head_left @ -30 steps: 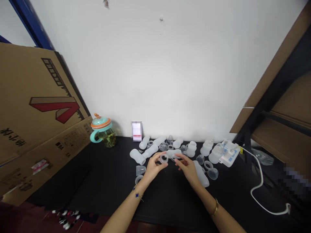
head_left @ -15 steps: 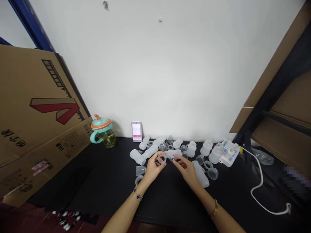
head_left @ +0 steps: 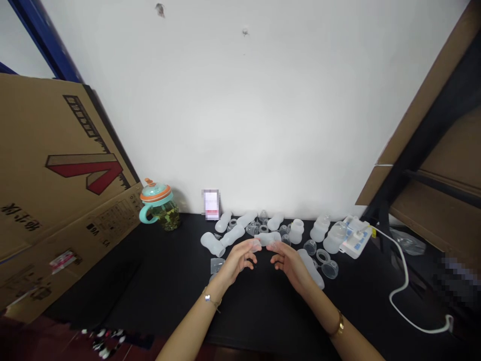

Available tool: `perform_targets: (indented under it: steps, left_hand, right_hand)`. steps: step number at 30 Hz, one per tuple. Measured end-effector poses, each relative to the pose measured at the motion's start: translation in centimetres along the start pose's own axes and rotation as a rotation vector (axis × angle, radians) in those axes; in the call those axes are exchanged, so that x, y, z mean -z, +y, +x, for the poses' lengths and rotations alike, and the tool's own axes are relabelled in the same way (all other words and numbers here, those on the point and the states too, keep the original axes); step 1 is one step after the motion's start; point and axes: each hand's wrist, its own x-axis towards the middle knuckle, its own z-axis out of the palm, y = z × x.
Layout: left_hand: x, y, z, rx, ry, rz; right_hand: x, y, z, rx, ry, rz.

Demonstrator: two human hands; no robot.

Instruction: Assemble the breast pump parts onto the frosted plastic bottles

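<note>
My left hand (head_left: 240, 258) pinches a translucent bottle collar ring (head_left: 256, 245) between thumb and fingertips, the ring turned so its opening is hard to see. Facing it across a small gap, my right hand (head_left: 287, 258) has its thumb and forefinger closed on a small clear bottle teat (head_left: 272, 246), mostly covered by the fingers. Just beyond both hands lies a frosted baby bottle (head_left: 267, 237) on its side. Another bottle (head_left: 311, 268) lies beside my right wrist. A clear cap (head_left: 217, 264) sits left of my left hand, with a ring partly hidden behind the wrist.
More bottles, caps and rings lie along the wall on the black table (head_left: 158, 286). A teal-handled glass teapot (head_left: 167, 213) and a blurred phone (head_left: 211, 205) stand at the back left. To the right are a power strip (head_left: 355, 240) and a white cable (head_left: 404, 281).
Both hands have rotated, turning the ring and the teat away from my view. The ring's round opening showed before. My hands remain above the same spot.
</note>
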Motion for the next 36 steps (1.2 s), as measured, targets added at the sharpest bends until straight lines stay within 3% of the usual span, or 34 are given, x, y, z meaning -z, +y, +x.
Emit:
perform_targets:
  steps: [11, 19, 28, 36]
  left_hand:
    - [0.6, -0.5, 0.6, 0.074, 0.004, -0.093]
    - [0.3, -0.2, 0.0, -0.020, 0.030, 0.064]
    - [0.3, -0.4, 0.3, -0.222, 0.100, 0.288]
    - [-0.1, -0.4, 0.0, -0.256, 0.105, 0.409]
  right_hand:
    - [0.4, 0.1, 0.2, -0.122, -0.025, 0.073]
    - [-0.2, -0.5, -0.4, -0.043, -0.003, 0.032]
    - [0.0, 1.8, 0.6, 0.057, -0.021, -0.260]
    - [-0.2, 2.0, 0.2, -0.009, -0.021, -0.131]
